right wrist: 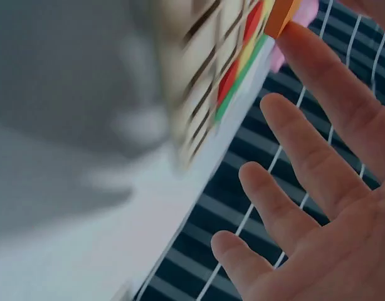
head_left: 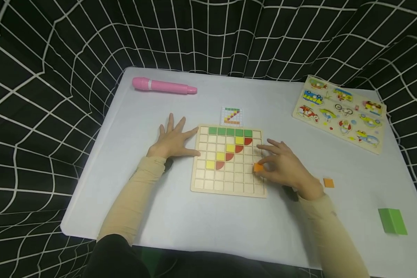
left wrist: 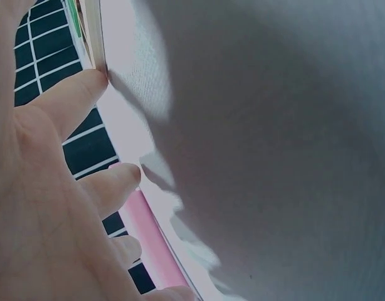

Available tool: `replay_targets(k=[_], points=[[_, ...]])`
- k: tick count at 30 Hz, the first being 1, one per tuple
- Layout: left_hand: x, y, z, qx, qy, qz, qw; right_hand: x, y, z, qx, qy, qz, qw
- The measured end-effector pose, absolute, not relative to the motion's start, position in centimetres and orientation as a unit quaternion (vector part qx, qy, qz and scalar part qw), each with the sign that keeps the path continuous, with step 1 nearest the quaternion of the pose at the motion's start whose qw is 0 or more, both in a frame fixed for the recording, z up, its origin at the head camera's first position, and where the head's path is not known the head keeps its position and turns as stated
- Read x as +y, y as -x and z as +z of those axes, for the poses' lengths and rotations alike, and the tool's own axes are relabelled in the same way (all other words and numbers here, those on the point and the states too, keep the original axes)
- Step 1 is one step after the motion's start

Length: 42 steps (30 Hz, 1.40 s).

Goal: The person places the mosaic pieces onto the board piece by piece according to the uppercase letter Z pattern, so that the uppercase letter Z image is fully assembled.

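Observation:
A wooden grid board lies mid-table, with green squares along its top row and a diagonal of yellow squares and red quarter-round pieces. Between thumb and index finger my right hand pinches an orange square tile over the board's right edge; its other fingers are spread. My left hand is spread at the left side, thumb and index fingertips touching the board's edge. Just above the board is a small pattern card. Another orange tile lies right of my right wrist.
A pink microphone-shaped object lies at the back left of the white table. At the back right is a wooden vehicle puzzle. A green block-like object stands near the right edge. Black netted cloth surrounds the table.

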<state>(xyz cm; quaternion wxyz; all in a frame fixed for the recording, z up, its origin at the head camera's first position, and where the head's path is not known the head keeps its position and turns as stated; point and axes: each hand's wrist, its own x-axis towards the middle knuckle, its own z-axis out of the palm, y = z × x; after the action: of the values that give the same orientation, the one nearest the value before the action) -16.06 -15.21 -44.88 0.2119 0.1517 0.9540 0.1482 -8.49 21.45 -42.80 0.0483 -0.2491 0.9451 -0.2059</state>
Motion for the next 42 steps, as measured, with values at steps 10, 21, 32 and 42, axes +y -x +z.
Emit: replay_targets(k=[10, 21, 32, 42], points=[[-15.1, 16.1, -44.7, 0.952, -0.150, 0.149, 0.221, 14.7, 9.0, -42.8, 0.917, 0.355, -0.166, 0.069], [-15.2, 16.1, -44.7, 0.952, -0.150, 0.151, 0.219, 9.6, 8.7, -43.7, 0.908, 0.403, -0.114, 0.020], [-15.2, 16.0, -44.5, 0.952, -0.154, 0.148, 0.218, 8.7, 8.6, -44.3, 0.912, 0.400, -0.088, 0.000], [-15.3, 16.1, -44.6, 0.952, -0.153, 0.150, 0.219, 9.1, 8.7, -44.2, 0.913, 0.396, -0.099, -0.008]])
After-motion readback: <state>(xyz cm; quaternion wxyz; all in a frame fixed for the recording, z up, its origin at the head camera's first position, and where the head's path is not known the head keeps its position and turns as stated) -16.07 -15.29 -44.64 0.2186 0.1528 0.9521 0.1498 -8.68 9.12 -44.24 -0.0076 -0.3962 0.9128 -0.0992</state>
